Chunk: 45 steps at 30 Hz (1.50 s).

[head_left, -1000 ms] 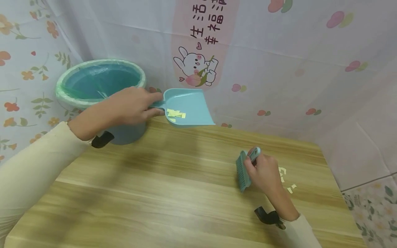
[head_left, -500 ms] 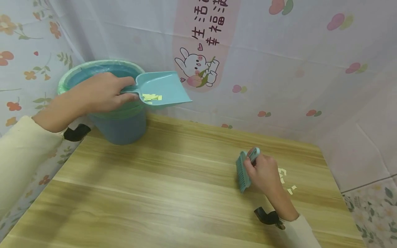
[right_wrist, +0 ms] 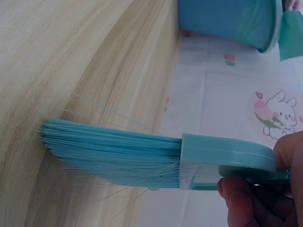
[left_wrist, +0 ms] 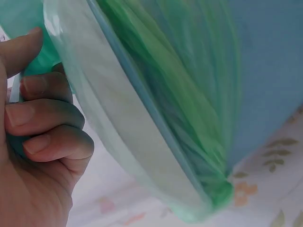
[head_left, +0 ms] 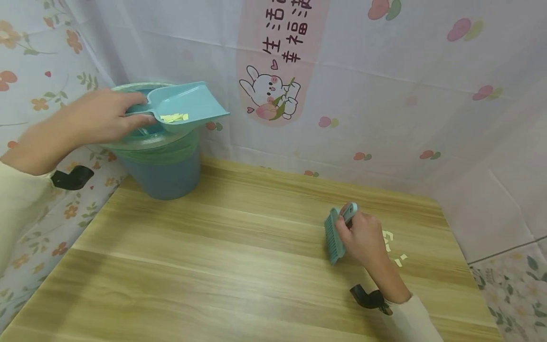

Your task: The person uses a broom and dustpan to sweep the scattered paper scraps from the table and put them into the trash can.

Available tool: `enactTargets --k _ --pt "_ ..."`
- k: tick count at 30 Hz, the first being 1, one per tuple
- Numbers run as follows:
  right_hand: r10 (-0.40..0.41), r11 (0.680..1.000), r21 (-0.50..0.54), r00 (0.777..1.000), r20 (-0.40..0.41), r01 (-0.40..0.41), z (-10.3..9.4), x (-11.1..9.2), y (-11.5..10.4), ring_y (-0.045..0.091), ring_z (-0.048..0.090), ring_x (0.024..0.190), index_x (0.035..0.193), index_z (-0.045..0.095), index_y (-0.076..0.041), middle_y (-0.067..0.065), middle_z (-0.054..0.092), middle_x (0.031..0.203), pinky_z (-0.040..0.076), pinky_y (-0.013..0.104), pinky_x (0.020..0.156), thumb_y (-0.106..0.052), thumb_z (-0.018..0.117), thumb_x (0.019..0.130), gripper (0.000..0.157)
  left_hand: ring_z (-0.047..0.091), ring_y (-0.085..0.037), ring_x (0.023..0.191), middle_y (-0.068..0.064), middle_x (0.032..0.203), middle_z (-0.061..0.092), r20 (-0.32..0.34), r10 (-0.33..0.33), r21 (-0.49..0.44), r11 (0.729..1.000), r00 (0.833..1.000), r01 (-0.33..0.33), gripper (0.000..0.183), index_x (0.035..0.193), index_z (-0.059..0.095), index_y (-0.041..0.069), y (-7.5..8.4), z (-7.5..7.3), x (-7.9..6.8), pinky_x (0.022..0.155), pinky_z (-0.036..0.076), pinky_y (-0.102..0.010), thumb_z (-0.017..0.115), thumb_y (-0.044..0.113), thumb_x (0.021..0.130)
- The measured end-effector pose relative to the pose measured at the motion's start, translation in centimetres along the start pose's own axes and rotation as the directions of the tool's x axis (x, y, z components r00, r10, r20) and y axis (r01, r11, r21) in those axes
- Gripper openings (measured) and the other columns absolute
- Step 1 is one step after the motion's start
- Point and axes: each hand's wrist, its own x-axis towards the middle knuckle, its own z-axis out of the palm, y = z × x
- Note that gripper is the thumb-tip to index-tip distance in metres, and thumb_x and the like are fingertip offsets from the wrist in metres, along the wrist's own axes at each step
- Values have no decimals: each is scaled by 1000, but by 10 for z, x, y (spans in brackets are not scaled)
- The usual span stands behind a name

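Observation:
My left hand (head_left: 107, 116) grips the handle of a light blue dustpan (head_left: 190, 102) over the mouth of a blue bucket (head_left: 168, 175) lined with a green plastic bag (left_wrist: 189, 90). Small yellow paper scraps (head_left: 174, 118) lie in the pan near its handle end. In the left wrist view the curled fingers (left_wrist: 45, 113) are beside the bag-covered rim. On the right of the table, my right hand (head_left: 363, 240) holds a teal hand brush (head_left: 333, 236) by its handle. Its bristles (right_wrist: 109, 151) meet the wood in the right wrist view.
Several more paper scraps (head_left: 388, 240) lie on the wooden table (head_left: 239, 266) just right of the right hand. The bucket stands at the table's back left corner. A printed cloth (head_left: 376, 85) hangs behind the table's back edge.
My left hand has carried the dustpan left and up, from beside the bucket to over its mouth, the scraps still in it. The right hand and brush have stayed in place.

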Motion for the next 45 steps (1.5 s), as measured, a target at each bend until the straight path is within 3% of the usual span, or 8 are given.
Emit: enactTargets --k 10,22,27,30,32,38,41,45 --pt "-9 1000 12 1000 6 9 0 1 2 0 31 50 90 64 -4 -12 40 60 28 25 46 -2 62 95 7 62 -65 109 -44 127 62 75 -134 15 991 988 133 53 141 49 -11 -36 -1 -13 91 46 -75 43 36 118" --pt "-2 1000 -4 1000 18 2 -3 -1 3 -1 27 51 88 61 -7 -13 37 61 27 26 46 -1 62 96 10 61 -69 105 -48 120 61 52 -182 91 980 982 177 56 139 48 -17 -65 1 -29 93 45 -80 43 34 117" --pt "2 1000 -5 1000 20 -2 -3 -2 3 -1 27 51 88 61 -7 -12 37 62 27 26 46 -1 62 96 11 66 -64 93 -44 107 64 20 -149 200 969 989 142 55 138 46 -19 -66 -3 -33 88 49 -77 52 31 116" --pt "2 1000 -4 1000 22 -2 -4 -2 3 -1 28 51 89 61 -6 -12 37 62 27 26 46 -1 62 96 9 67 -53 75 -35 90 67 -124 -8 267 963 992 41 43 128 55 -15 -63 -1 -33 73 54 -70 66 21 106" --pt "4 1000 -1 1000 24 -4 -4 -2 3 0 28 51 89 62 -5 -12 37 61 27 26 46 -1 62 96 8 65 -49 67 -32 85 67 -250 148 327 943 957 -61 38 121 61 -12 -59 2 -32 64 55 -67 74 13 96" --pt "8 1000 8 1000 27 -8 -4 -1 3 0 28 51 89 62 -4 -11 37 61 27 25 46 0 61 96 8 37 -28 45 -20 65 48 -432 558 530 793 708 -301 7 99 59 -9 -42 6 -21 40 40 -48 64 -3 97" --pt "6 1000 8 1000 24 -6 -5 -1 3 0 28 51 89 62 -5 -11 37 61 27 25 46 0 61 96 9 37 -29 45 -18 64 44 -409 610 570 752 679 -331 9 96 57 -8 -38 5 -19 41 39 -46 53 -9 105" --pt "10 1000 7 1000 25 -10 -5 -2 3 0 28 51 89 61 -5 -11 38 61 27 25 46 0 61 96 9 42 -33 47 -22 67 49 -389 612 573 746 689 -339 4 99 58 -10 -41 5 -18 43 43 -48 57 -11 103"
